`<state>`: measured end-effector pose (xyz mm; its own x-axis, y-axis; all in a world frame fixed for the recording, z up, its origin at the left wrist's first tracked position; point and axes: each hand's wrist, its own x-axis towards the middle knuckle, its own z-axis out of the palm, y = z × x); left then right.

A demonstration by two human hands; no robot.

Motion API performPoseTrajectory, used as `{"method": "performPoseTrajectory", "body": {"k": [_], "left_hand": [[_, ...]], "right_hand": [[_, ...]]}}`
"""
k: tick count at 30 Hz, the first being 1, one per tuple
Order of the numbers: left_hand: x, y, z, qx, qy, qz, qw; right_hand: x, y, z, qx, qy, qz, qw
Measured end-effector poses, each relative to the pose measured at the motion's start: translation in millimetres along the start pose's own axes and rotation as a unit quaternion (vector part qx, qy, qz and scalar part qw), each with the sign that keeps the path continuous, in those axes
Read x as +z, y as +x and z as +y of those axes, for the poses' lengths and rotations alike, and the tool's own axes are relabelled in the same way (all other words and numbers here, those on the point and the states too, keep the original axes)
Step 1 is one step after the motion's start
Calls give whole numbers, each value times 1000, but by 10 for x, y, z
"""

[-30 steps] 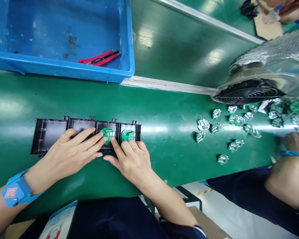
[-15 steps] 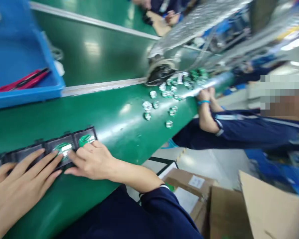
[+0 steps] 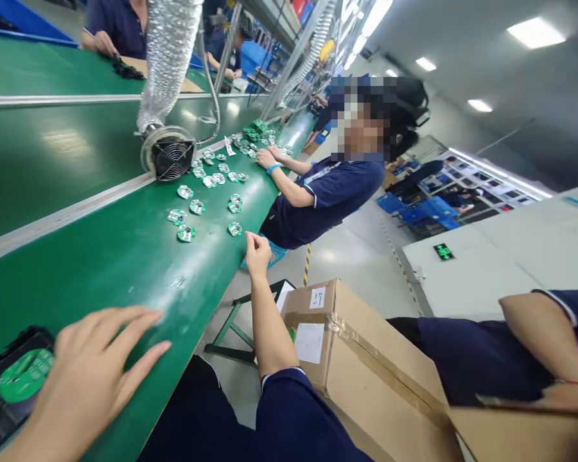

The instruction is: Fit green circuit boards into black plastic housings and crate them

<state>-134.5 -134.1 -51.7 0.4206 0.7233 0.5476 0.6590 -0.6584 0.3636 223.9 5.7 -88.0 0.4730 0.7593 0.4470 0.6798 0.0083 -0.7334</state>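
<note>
My left hand (image 3: 99, 362) is open at the lower left, thumb and fingers apart, just above the green work surface (image 3: 139, 276). It partly covers a black tray (image 3: 33, 340). A round green circuit board (image 3: 25, 375) lies in one of the tray's compartments. My right hand (image 3: 257, 255) is stretched out over the far bench edge, fingers pinched together, so whatever they may hold is hidden. Its fingertips are close to a small round circuit board (image 3: 234, 229), apparently not touching it. More such boards (image 3: 186, 233) lie scattered beyond.
A fan (image 3: 173, 159) on a silver duct (image 3: 173, 58) stands behind the boards. A co-worker (image 3: 337, 183) has both hands at the board pile (image 3: 257, 130). A cardboard box (image 3: 366, 346) sits beside the bench. Another person's arm (image 3: 539, 340) shows at right.
My right hand has left the tray and reached forward to the scattered boards. My left hand has lifted from the tray, fingers spread. The view has swung up and to the right.
</note>
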Motion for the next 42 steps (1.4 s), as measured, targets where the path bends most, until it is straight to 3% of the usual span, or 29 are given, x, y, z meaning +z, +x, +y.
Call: {"method": "performPoseTrajectory", "body": {"k": [3, 5, 8, 11, 15, 24, 27, 30, 33, 36, 38, 42], "left_hand": [[566, 928, 169, -9, -6, -42, 999], [1024, 1415, 186, -58, -7, -75, 996], [1649, 1938, 156, -126, -12, -101, 987], [2056, 2228, 127, -148, -10, -97, 984], [2273, 2335, 83, -145, -14, -101, 984], [2323, 2287, 32, -135, -29, -84, 987], [2260, 2256, 76, -126, -38, -67, 989], [2036, 2187, 123, -98, -47, -52, 993], [1609, 2034, 141, -77, -48, -29, 995], [1028, 1719, 145, -127, -123, 36, 984], [622, 1398, 177, -208, -272, 82, 936], [-40, 596, 366, -317, -540, 133, 768]], "right_hand": [[34, 273, 239, 24, -14, -35, 999], [75, 399, 321, 31, -17, -63, 997], [117, 522, 374, 33, -20, -100, 994], [123, 573, 393, 31, -23, -126, 991], [113, 568, 415, 41, -24, -146, 988], [115, 448, 369, 119, -21, -140, 983], [52, 386, 294, 127, 11, -138, 982], [-46, 269, 136, 108, 68, -136, 983], [-153, 55, -168, 70, 125, -136, 980], [-250, -271, -611, 2, 194, -134, 972], [-296, -537, -936, -75, 233, -118, 962], [-291, -1109, -1528, -234, 249, -114, 933]]}}
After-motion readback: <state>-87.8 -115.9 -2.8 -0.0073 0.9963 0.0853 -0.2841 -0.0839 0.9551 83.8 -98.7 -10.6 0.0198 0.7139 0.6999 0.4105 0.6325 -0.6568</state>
